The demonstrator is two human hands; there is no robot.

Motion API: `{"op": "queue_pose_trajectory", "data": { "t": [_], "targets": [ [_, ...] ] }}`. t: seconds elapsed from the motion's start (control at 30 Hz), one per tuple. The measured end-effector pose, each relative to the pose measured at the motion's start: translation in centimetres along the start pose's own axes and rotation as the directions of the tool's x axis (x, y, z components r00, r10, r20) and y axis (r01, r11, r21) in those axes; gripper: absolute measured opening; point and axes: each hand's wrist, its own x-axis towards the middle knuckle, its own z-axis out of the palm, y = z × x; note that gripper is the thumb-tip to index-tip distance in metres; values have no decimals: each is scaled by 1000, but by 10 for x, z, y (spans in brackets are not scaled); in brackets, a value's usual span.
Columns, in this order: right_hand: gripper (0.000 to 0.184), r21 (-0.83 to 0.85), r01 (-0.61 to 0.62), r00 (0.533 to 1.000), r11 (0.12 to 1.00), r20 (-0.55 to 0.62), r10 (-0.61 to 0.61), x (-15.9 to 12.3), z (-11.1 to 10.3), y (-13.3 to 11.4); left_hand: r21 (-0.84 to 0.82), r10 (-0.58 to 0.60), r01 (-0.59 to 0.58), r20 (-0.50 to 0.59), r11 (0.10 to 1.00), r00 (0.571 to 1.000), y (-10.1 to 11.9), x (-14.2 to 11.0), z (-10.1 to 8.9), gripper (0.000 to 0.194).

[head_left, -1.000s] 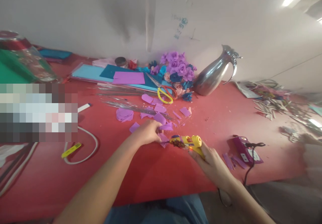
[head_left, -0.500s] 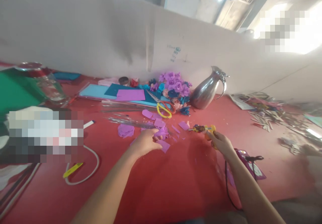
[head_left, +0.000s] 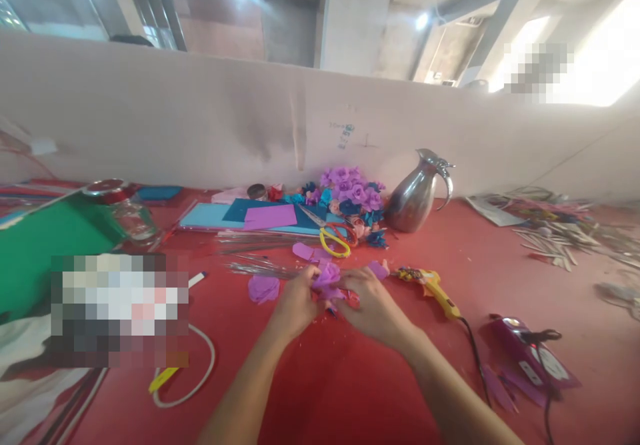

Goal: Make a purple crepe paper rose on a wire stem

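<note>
A purple paper flower [head_left: 327, 277] is between my two hands, low over the red table. My left hand [head_left: 299, 303] pinches it from the left, thumb and fingers closed. From the right, my right hand [head_left: 369, 303] has its bent fingers on the petals; part of the grip is hidden. Just right of my right hand, a yellow glue gun [head_left: 436, 290] lies on the table. Purple paper petals [head_left: 263, 289] form a pile left of my left hand. Beyond the hands are scissors [head_left: 336, 243] with yellow and red handles.
Finished purple flowers [head_left: 353, 188] stand at the back beside a metal jug [head_left: 415, 195]. Wires [head_left: 255, 268] and coloured sheets [head_left: 270, 216] lie back left. A glass jar [head_left: 131, 215] stands further left. A purple box with a cord [head_left: 533, 351] is at right.
My right hand has let go of the glue gun, which now lies on the table, and moved left to the flower by my left hand. The view has tilted up.
</note>
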Motion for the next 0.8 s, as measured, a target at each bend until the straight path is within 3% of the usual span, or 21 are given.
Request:
{"op": "queue_pose_trajectory", "data": {
  "t": [0.17,0.3,0.4,0.63,0.73,0.8],
  "targets": [
    [18,28,-111,994,993,15,111,17,15,-11,44,34,-32,-54,999,998,-2,2,-2,25],
    [17,222,-192,981,956,68,181,18,11,-6,-44,36,-39,-68,998,997,-2,2,-2,19],
    [16,348,-245,969,905,57,240,16,11,-3,-146,-35,21,-95,989,995,-1,3,-2,20],
    [16,453,-272,962,849,127,241,11,20,13,-195,-22,5,-83,981,996,0,1,5,21],
    [12,554,-334,932,762,72,356,10,22,24,-266,-50,14,-130,964,990,0,0,8,20],
    [14,690,-343,891,637,26,452,11,21,29,-341,-68,-1,-191,940,979,-1,1,9,23]
  ]
}}
